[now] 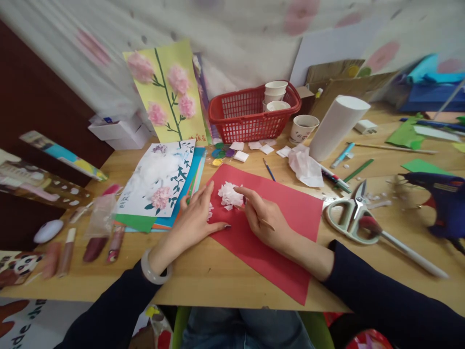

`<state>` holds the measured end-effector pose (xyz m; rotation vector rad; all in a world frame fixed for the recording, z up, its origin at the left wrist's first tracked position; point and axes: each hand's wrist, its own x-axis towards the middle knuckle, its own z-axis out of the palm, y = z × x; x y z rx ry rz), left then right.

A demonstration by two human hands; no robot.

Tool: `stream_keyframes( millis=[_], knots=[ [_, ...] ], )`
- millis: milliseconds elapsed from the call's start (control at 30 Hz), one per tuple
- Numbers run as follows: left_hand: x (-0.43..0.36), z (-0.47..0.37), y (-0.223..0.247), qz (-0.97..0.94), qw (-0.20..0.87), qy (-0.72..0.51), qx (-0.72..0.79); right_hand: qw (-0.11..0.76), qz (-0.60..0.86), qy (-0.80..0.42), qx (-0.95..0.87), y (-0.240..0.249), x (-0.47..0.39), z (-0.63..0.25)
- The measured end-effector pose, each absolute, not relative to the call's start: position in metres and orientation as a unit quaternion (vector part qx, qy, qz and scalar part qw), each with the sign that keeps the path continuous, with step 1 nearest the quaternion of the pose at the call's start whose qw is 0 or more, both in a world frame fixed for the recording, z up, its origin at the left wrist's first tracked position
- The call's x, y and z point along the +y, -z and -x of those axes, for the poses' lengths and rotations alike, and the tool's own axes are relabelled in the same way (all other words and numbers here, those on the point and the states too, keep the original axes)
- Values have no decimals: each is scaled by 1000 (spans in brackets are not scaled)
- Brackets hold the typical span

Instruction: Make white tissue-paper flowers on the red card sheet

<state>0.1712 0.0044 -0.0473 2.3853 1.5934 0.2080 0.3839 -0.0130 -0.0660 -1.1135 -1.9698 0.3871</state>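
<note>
A sheet of red paper [276, 194] lies at an angle on the table. On its upper left part sits a ruffled clump of pale pink tissue paper [229, 195]. My left hand [196, 213] rests along the sheet's left edge, fingers stretched and thumb apart. A smaller bit of pale tissue [210, 209] shows beside its fingers. My right hand [264, 217] is over the sheet with its index finger reaching to the clump. A thin wooden stick [267, 224] is held in its curled fingers, its other end low beside the clump.
Left stand painted flower sheets [170, 165] and a yellow flower picture [170, 97]. Behind are a red basket [247, 116] with paper cups, white squares [241, 156] and a paper roll [336, 126]. Scissors [354, 213] and a blue glue gun [445, 198] lie right.
</note>
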Motion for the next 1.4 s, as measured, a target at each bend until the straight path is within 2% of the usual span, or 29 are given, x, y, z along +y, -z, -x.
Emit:
stream_keyframes(
  millis=[300,567,700,833,933,1233,1400],
  knots=[
    [5,-172,44,-833,130,-69,532,374,385,-107,-837,66,-12,-382],
    [3,-173,41,-834,118,-59,535,385,395,-118,-825,70,-5,-378],
    [4,-173,41,-829,120,-56,543,427,450,-203,-757,67,-1,-377],
    [6,-174,38,-825,123,-49,550,533,511,-326,-591,62,3,-380],
    [6,-175,38,-827,117,-52,547,583,520,-361,-509,59,5,-386],
    [-1,-193,39,-828,43,-59,556,592,464,-388,-532,27,-6,-396],
    [-17,-213,35,-818,-1,-74,571,583,467,-386,-541,28,-8,-398]
  ],
)
